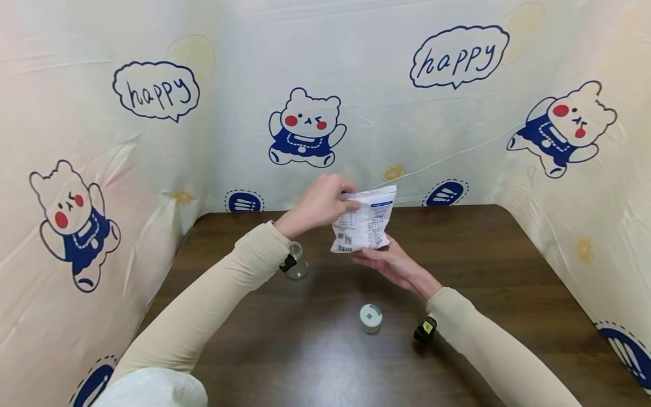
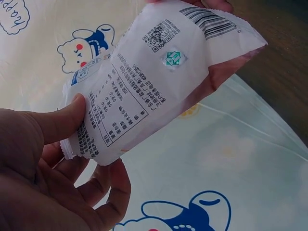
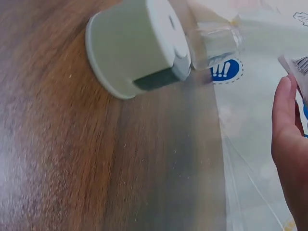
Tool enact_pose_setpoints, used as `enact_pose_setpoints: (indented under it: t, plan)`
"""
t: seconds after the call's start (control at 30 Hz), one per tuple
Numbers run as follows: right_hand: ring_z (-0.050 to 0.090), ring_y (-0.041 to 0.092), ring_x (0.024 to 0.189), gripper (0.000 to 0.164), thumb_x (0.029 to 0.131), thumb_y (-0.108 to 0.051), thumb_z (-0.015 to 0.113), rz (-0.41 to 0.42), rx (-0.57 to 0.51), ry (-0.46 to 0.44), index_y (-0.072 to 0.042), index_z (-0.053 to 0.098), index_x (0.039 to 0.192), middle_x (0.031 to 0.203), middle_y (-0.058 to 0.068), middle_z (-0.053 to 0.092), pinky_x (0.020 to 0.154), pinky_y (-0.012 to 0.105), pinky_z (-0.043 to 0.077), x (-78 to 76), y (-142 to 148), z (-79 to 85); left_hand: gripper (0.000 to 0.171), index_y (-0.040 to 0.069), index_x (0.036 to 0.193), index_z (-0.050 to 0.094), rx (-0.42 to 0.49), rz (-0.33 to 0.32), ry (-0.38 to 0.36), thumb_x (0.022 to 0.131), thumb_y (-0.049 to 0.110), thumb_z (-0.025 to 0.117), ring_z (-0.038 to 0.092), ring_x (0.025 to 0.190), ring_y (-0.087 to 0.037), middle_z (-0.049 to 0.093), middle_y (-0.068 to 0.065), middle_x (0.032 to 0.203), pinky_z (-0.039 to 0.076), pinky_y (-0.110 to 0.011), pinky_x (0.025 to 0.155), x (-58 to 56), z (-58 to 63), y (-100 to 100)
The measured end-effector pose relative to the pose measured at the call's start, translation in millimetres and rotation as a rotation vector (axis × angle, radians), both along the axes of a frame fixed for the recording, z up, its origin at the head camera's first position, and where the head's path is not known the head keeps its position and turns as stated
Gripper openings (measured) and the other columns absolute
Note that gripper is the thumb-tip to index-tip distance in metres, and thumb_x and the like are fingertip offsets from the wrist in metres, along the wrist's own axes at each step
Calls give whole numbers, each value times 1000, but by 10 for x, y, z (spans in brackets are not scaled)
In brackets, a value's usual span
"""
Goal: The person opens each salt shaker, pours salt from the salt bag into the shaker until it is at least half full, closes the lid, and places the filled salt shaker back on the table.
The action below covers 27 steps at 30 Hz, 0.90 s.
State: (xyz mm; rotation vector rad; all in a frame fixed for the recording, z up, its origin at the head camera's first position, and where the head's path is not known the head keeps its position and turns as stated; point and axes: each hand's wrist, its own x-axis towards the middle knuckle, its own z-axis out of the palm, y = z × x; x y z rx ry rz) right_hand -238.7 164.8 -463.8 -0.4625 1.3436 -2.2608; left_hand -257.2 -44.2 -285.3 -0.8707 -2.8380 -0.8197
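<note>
A white printed salt bag (image 1: 363, 220) is held up over the far part of the table, its barcode end down. My left hand (image 1: 325, 200) pinches its top left corner, thumb on the printed face. In the left wrist view, the left hand (image 2: 62, 163) has its thumb against the bag (image 2: 159, 62) and curled fingers under its edge. Below, my right hand (image 1: 389, 263) grips the bottom edge with the thumb in front; the other fingers are partly hidden behind the bag. The right wrist view shows only part of the right hand (image 3: 291, 125) at the bag's corner.
A clear glass jar (image 1: 299, 265) stands left of the bag, partly overlapped by the left wrist's camera. A pale green round cap (image 1: 370, 318) sits nearer on the brown table (image 1: 315, 345). Printed cloth (image 1: 376, 102) hangs behind and at both sides.
</note>
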Motion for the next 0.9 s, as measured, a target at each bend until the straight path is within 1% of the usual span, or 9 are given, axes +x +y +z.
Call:
enact_pose_setpoints:
  t: [0.13, 0.2, 0.3, 0.43, 0.57, 0.63, 0.73, 0.83, 0.9]
  plan:
    - [65, 30, 118, 55, 104, 4, 59, -14, -23, -26, -16, 38, 152, 139, 14, 59, 102, 45, 52, 15, -27, 15, 18, 2, 108, 81, 17, 6, -14, 95, 14, 82, 66, 81, -21, 77, -9, 102, 55, -32, 71, -3, -22, -31]
    - [66, 31, 115, 56, 104, 3, 61, -21, -22, -28, -16, 38, 151, 137, 14, 60, 100, 44, 54, 17, -44, 19, 17, 2, 107, 81, 24, 9, -26, 94, 14, 82, 66, 79, -21, 77, -9, 100, 55, -32, 70, -1, -27, -47]
    - [65, 35, 115, 58, 103, 2, 64, -37, -14, -31, -16, 39, 151, 136, 15, 60, 96, 44, 56, 17, -60, 24, 14, 3, 103, 81, 26, 11, -43, 95, 15, 82, 65, 76, -21, 76, -7, 95, 54, -31, 67, 4, -28, -72]
    - [66, 38, 115, 59, 101, 1, 66, -65, 5, -21, -15, 40, 152, 137, 16, 60, 94, 44, 57, 19, -77, 32, 10, 4, 95, 80, 28, -9, -50, 95, 15, 82, 62, 74, -22, 74, -5, 87, 52, -31, 65, -1, -27, -107]
    - [69, 32, 112, 58, 101, 1, 67, -81, 16, 1, -14, 42, 150, 137, 15, 59, 94, 45, 57, 21, -95, 31, 12, 5, 90, 78, 37, -51, -68, 95, 16, 81, 61, 72, -21, 72, -4, 83, 51, -31, 64, -24, -28, -156]
    - [69, 31, 112, 56, 101, 1, 68, -83, 21, 12, -13, 43, 149, 137, 15, 59, 94, 46, 57, 21, -105, 26, 14, 6, 93, 79, 42, -73, -97, 98, 18, 79, 62, 72, -20, 73, -3, 84, 52, -32, 64, -39, -30, -191]
    - [68, 31, 114, 54, 100, 2, 67, -84, 28, 13, -13, 45, 147, 136, 15, 60, 95, 47, 57, 18, -113, 14, 20, 6, 103, 81, 39, -101, -138, 104, 23, 71, 64, 73, -20, 74, -3, 88, 53, -32, 66, -59, -30, -247]
    - [67, 32, 117, 53, 100, 4, 66, -80, 42, 9, -14, 46, 147, 137, 16, 59, 96, 49, 56, 15, -117, 9, 24, 4, 112, 81, 37, -122, -177, 108, 20, 64, 65, 78, -20, 75, -5, 94, 55, -33, 71, -70, -17, -303]
    - [67, 33, 118, 54, 101, 3, 66, -76, 54, 12, -14, 45, 148, 138, 17, 58, 97, 50, 55, 11, -122, 12, 23, 3, 114, 80, 46, -129, -197, 107, 17, 64, 66, 81, -21, 76, -6, 97, 55, -35, 74, -75, -3, -340]
